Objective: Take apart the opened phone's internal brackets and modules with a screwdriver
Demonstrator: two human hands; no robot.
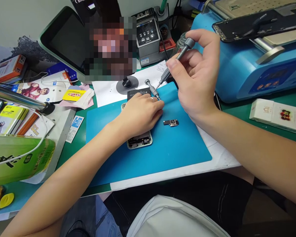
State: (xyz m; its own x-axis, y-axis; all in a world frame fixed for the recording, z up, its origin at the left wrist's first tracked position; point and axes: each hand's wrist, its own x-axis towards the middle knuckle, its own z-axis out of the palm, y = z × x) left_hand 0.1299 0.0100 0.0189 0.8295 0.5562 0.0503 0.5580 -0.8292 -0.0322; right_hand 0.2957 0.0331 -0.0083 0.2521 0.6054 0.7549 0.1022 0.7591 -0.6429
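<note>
My right hand (199, 65) is raised over the mat's far right, gripping a grey precision screwdriver (176, 62) whose tip points down and left. A second small screwdriver (151, 88) lies behind my left hand (141, 112), its tip close to those fingers. The left hand is closed, with fingers curled over an opened phone (139, 141); whatever they pinch is hidden. Much of the phone is covered by this hand, though its lower end shows inner parts. Just beyond the knuckles sits a black phone battery (135, 94). To the right, a small circuit board (171, 122) rests on the blue mat (182, 144).
A blue machine (261, 72) bearing a phone screen (261, 24) fills the back right. Behind the mat stand a soldering station (148, 36) and a tilted monitor (64, 36). Boxes and a green package (17, 158) crowd the left. A white box (278, 113) lies at right.
</note>
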